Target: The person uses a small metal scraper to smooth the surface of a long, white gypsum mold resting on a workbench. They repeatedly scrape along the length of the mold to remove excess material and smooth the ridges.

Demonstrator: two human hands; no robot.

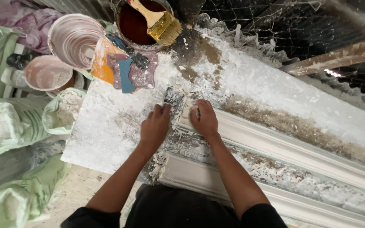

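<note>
White plaster cornice moulding (284, 147) lying lengthwise on plaster-caked workbench (106, 131), running from centre toward lower right. Near end of moulding under both hands. Left hand (155, 126) palm down at that end, fingers curled onto small dark scraper blade (173, 96); firmness of grip: cannot tell. Right hand (204, 119) just beside it, resting on top of moulding, fingers closed around thin dark tool (197, 112). Hands close together, not touching. Brown stains and loose crumbs across bench top. At far edge: bucket of dark red liquid (134, 25) with yellow-bristled brush (159, 23) across rim, flat orange and blue plastic spreaders (121, 69), two plaster-coated bowls (73, 40). Green-printed sacks (9, 131) at left.
</note>
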